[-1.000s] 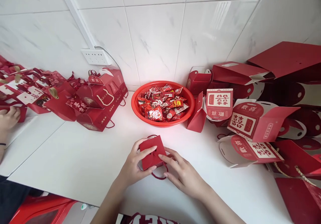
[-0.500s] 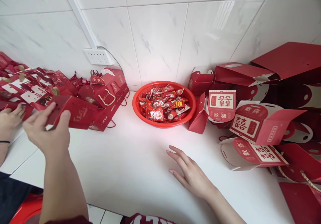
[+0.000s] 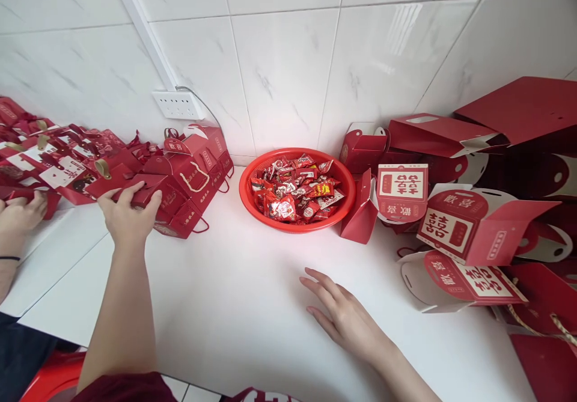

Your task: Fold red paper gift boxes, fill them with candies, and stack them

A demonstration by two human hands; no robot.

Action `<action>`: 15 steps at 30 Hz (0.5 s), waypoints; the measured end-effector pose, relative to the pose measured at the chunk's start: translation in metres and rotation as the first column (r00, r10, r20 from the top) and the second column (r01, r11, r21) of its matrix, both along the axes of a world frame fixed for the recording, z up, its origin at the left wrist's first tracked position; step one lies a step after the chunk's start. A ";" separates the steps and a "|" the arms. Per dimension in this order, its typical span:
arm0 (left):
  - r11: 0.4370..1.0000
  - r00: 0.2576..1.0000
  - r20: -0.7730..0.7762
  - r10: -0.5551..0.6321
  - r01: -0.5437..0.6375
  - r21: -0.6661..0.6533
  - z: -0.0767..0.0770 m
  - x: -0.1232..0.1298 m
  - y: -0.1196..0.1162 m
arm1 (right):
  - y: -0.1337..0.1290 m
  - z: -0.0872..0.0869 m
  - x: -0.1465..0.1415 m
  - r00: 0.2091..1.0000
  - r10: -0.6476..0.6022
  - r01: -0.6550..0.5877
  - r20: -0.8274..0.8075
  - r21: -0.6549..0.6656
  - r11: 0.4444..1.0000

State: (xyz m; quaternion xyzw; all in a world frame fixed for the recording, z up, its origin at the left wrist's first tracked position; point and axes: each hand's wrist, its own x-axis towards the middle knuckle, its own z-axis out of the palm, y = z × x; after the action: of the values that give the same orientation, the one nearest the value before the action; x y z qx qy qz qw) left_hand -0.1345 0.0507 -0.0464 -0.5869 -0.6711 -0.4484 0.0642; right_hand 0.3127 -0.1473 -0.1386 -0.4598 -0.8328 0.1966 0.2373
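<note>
My left hand (image 3: 127, 214) is at the left side of the white table, its fingers and thumb gripping the end of a red gift box (image 3: 146, 190). That box stands against a row of closed red gift boxes, one of them with a rope handle (image 3: 196, 176). My right hand (image 3: 338, 306) hovers over or rests on the tabletop, fingers stretched out, holding nothing. Beyond it stands a red plastic basket (image 3: 252, 213) filled with wrapped candies (image 3: 297, 188).
Unfilled-looking open red boxes (image 3: 464, 225) are piled at the right. Finished-looking boxes and bags (image 3: 63, 170) crowd the far left, where another person's hand (image 3: 22, 222) touches a red box. A wall socket (image 3: 178, 105) sits on the tiled wall (image 3: 288, 77) behind.
My left hand has moved right with the red gift box, which now sits level against the row of boxes. My right hand has hardly moved.
</note>
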 end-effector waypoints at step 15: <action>0.987 0.983 -0.087 -0.161 0.161 -0.006 -0.004 0.006 -0.016 | 0.002 -0.004 -0.001 1.000 0.016 -0.014 0.026 -0.057 0.998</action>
State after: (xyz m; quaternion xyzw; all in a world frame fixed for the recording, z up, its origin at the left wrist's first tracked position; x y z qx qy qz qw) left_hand -0.1287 0.0343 -0.0505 -0.6581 -0.6178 -0.4265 0.0575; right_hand 0.3116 -0.1456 -0.1425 -0.4626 -0.8333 0.2161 0.2118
